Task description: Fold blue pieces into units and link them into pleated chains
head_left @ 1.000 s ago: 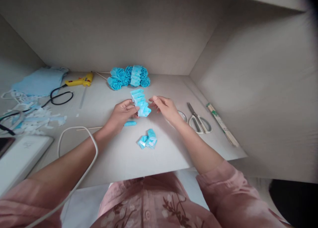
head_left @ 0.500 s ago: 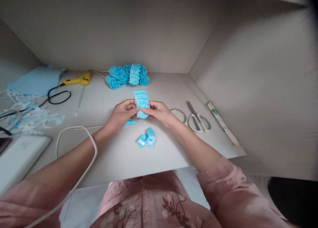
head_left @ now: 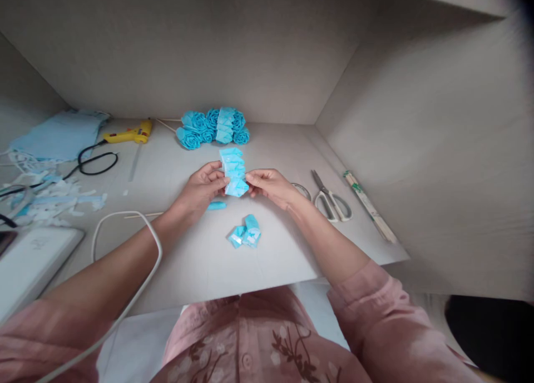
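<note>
A pleated light-blue strip of folded fabric petals (head_left: 234,172) is held upright above the table. My left hand (head_left: 204,184) pinches its left edge, thumb in front. My right hand (head_left: 271,185) has thumb and fingertips closed at the strip's lower right edge; some of its fingers are hidden. Below the hands lie a few loose folded blue pieces (head_left: 247,232). Beside my left wrist is a thin wooden stick (head_left: 144,215) with a blue wrapped tip (head_left: 217,205); my forearm hides its middle.
Blue fabric roses (head_left: 204,128) lie at the back with another pleated strip (head_left: 226,125). Leftward are a yellow glue gun (head_left: 129,133), flat blue fabric (head_left: 58,135), white scraps (head_left: 62,202) and a white cable (head_left: 156,238). Rightward are a tape ring (head_left: 302,189), scissors (head_left: 331,199) and bundled sticks (head_left: 369,205).
The right thumb has slid from the strip's front to its right edge, showing more of the lower folds. The strip and left hand have shifted slightly left.
</note>
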Demonstrator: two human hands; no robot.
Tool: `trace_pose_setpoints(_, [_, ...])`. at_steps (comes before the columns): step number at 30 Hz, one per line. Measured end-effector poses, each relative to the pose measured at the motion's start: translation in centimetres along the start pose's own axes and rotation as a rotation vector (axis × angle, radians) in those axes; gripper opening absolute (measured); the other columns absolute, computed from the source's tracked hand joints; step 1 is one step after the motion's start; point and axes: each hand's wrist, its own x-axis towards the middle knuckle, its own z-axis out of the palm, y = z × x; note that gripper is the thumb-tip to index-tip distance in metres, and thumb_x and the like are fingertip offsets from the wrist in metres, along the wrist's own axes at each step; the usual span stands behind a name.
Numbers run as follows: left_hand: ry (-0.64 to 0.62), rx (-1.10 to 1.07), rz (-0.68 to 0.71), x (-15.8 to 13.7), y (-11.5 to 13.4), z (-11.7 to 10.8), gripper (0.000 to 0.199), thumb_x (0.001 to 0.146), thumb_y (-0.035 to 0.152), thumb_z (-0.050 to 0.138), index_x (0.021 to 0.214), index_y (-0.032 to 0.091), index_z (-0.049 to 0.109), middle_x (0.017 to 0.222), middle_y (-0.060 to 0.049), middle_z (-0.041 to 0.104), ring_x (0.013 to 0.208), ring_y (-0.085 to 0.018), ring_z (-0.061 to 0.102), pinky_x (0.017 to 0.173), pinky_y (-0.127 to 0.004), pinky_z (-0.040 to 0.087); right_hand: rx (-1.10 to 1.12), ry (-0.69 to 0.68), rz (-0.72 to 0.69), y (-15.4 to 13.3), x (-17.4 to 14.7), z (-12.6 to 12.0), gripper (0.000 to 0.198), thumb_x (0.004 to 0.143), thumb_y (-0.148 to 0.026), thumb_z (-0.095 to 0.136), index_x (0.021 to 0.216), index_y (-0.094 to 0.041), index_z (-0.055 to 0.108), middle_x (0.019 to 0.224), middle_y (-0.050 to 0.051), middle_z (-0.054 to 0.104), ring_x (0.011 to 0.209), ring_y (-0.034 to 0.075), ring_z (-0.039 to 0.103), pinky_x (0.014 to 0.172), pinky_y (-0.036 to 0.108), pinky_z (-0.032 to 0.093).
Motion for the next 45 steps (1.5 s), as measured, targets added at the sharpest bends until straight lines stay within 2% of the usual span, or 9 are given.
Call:
trace_pose_setpoints(12, [-0.008,0.028,0.007,0.0,0.1,0.0,0.048,0.064,0.022,0.078,0.107,0.015,0.056,0.067,0.005,0.060,0.055,-0.008,0.052,0.057,-0.022,0.041,-0.083,0.036,-0.043,0.3,0.2,0.1,0.027,0.068,-0.039,0.076,0.071,-0.014,0.065,0.065,-0.001,0.059,0.059,0.009,0.053,0.060,0.024,0.044])
trace_pose_setpoints(18, [-0.008,0.050,-0.021,-0.2,0.2,0.1,0.053,0.065,0.025,0.078,0.112,0.015,0.057,0.069,0.004,0.060,0.057,-0.009,0.054,0.056,-0.022,0.043,0.071,0.014,-0.048,0.0,0.0,0.6,0.034,0.076,-0.045,0.070,0.093,-0.016,0.068,0.085,0.003,0.066,0.077,0.013,0.060,0.071,0.026,0.050])
trace_pose_setpoints(22, [-0.044,0.092,-0.025,-0.4,0.0,0.1,0.069,0.065,0.028,0.079,0.128,0.016,0.052,0.070,0.004,0.061,0.057,-0.010,0.054,0.055,-0.023,0.045,0.127,0.008,-0.075,0.3,0.1,1.1,0.046,0.069,-0.037,0.078,0.109,-0.019,0.063,0.082,0.000,0.065,0.074,0.012,0.059,0.071,0.025,0.048])
trace_pose_setpoints(29, [0.021,0.199,-0.009,0.1,-0.6,-0.5,0.077,0.067,0.031,0.075,0.136,0.014,0.046,0.070,0.003,0.063,0.054,-0.010,0.056,0.058,-0.025,0.049,0.166,0.138,-0.017,0.2,0.3,0.6,0.060,0.075,-0.032,0.070,0.131,-0.018,0.052,0.082,0.001,0.067,0.072,0.013,0.062,0.073,0.027,0.052])
trace_pose_setpoints(33, [0.111,0.593,0.067,1.1,-1.0,-2.1,0.069,0.073,0.026,0.062,0.140,0.015,0.047,0.067,0.002,0.065,0.050,-0.012,0.055,0.054,-0.023,0.046,-0.035,0.349,-0.021,0.8,1.0,-0.7,0.060,0.085,-0.034,0.060,0.140,-0.017,0.043,0.094,0.007,0.070,0.079,0.015,0.065,0.073,0.028,0.052])
trace_pose_setpoints(37, [0.168,1.012,0.249,2.0,-1.0,-3.9,0.060,0.078,0.024,0.052,0.137,0.015,0.052,0.083,-0.004,0.070,0.061,-0.014,0.057,0.064,-0.024,0.047,-0.403,0.445,-0.139,1.6,1.7,-1.7,0.046,0.088,-0.034,0.055,0.131,-0.019,0.053,0.095,0.007,0.070,0.084,0.015,0.064,0.074,0.027,0.049])
trace_pose_setpoints(40, [0.208,1.123,0.356,2.2,-0.9,-4.3,0.051,0.081,0.027,0.049,0.128,0.012,0.060,0.094,-0.008,0.070,0.070,-0.016,0.059,0.077,-0.028,0.047,-0.531,0.366,-0.198,1.7,1.6,-1.7,0.032,0.090,-0.038,0.051,0.108,-0.016,0.066,0.085,0.006,0.070,0.077,0.014,0.063,0.070,0.025,0.047])
trace_pose_setpoints(43, [0.216,1.138,0.411,2.3,-1.1,-4.2,0.045,0.083,0.027,0.048,0.121,0.013,0.065,0.102,-0.009,0.070,0.074,-0.017,0.059,0.081,-0.029,0.046,-0.616,0.251,-0.168,1.4,1.2,-1.3,0.038,0.088,-0.046,0.052,0.075,-0.014,0.067,0.068,0.004,0.066,0.061,0.011,0.057,0.062,0.023,0.043])
trace_pose_setpoints(45, [0.214,1.135,0.413,2.3,-1.2,-4.1,0.043,0.082,0.027,0.048,0.119,0.014,0.066,0.105,-0.009,0.070,0.075,-0.017,0.059,0.080,-0.029,0.046,-0.644,0.158,-0.132,1.2,0.8,-1.0,0.042,0.086,-0.050,0.055,0.065,-0.014,0.064,0.061,0.003,0.064,0.055,0.010,0.054,0.058,0.023,0.041])
